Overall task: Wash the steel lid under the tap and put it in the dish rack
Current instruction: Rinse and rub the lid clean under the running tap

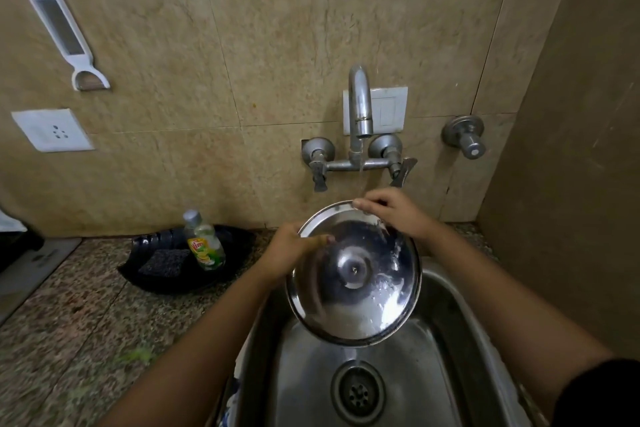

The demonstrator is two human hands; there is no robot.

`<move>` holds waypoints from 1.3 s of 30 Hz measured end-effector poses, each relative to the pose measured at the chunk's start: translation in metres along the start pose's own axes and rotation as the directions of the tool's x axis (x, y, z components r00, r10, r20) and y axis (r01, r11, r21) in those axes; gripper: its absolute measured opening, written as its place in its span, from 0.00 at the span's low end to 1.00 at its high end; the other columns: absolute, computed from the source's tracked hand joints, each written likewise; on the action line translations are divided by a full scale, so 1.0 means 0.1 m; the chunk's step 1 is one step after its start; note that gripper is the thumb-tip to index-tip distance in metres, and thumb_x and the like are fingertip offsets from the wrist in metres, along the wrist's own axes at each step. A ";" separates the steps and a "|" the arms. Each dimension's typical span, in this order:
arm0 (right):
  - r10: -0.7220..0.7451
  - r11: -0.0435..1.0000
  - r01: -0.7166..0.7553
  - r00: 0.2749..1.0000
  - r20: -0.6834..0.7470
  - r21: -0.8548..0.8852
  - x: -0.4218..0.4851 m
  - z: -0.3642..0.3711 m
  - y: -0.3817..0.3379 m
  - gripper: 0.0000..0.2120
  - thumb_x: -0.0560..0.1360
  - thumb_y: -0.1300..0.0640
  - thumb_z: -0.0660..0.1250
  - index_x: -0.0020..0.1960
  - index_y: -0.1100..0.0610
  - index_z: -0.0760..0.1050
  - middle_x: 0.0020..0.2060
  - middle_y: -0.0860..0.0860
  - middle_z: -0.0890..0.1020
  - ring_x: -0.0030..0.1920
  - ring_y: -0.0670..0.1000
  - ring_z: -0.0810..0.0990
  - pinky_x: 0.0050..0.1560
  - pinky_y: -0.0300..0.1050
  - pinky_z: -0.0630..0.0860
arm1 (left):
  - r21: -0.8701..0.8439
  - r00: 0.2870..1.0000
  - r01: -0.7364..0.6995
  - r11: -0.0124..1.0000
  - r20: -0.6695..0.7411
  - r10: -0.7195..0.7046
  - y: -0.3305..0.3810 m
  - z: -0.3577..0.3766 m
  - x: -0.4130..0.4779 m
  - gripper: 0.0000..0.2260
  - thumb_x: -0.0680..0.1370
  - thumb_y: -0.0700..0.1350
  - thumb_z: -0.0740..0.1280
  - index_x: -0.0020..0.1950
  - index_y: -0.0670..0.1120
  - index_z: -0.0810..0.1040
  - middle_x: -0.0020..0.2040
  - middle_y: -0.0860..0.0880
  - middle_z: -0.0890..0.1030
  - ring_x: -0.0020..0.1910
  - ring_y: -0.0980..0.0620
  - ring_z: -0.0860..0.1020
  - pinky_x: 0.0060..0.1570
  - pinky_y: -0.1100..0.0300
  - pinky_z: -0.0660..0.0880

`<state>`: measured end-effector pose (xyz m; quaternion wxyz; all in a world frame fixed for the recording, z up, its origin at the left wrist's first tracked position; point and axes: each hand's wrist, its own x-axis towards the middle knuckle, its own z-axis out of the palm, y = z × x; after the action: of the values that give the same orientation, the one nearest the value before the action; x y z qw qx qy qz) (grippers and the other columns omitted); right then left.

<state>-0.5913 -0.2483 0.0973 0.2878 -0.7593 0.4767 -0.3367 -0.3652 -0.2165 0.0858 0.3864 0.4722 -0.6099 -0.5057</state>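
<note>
The round steel lid (353, 274) hangs tilted over the steel sink (450, 291), its inner side towards me. A thin stream of water falls from the tap (360, 104) onto its upper edge and drips off the bottom towards the drain (358, 392). My right hand (391, 213) pinches the lid's top rim. At the left rim my left hand (294, 250) holds the lid, fingers lying across its inner surface. The dish rack is not in view.
A black tray (235, 274) on the granite counter (86, 305) left of the sink holds a dish-soap bottle (204, 243) and a dark scrub pad (166, 262). Tap handles (318, 163) and a separate valve (465, 135) stick out from the tiled wall. A white peeler (65, 35) hangs at upper left.
</note>
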 end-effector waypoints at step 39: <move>0.081 0.945 -0.047 0.992 -0.093 0.323 0.05 -0.05 -0.13 0.19 0.66 0.46 0.73 0.37 0.65 0.79 0.30 0.55 0.79 0.33 0.51 0.77 0.40 0.42 0.74 | -0.043 0.996 0.078 0.996 0.035 -0.077 0.06 0.00 0.00 0.11 0.74 0.42 0.72 0.55 0.44 0.82 0.50 0.42 0.85 0.49 0.44 0.84 0.52 0.53 0.80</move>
<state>-0.5871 -0.2485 0.1117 0.3926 -0.6678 0.4548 -0.4394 -0.3666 -0.2166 0.0921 0.3664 0.4785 -0.5862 -0.5414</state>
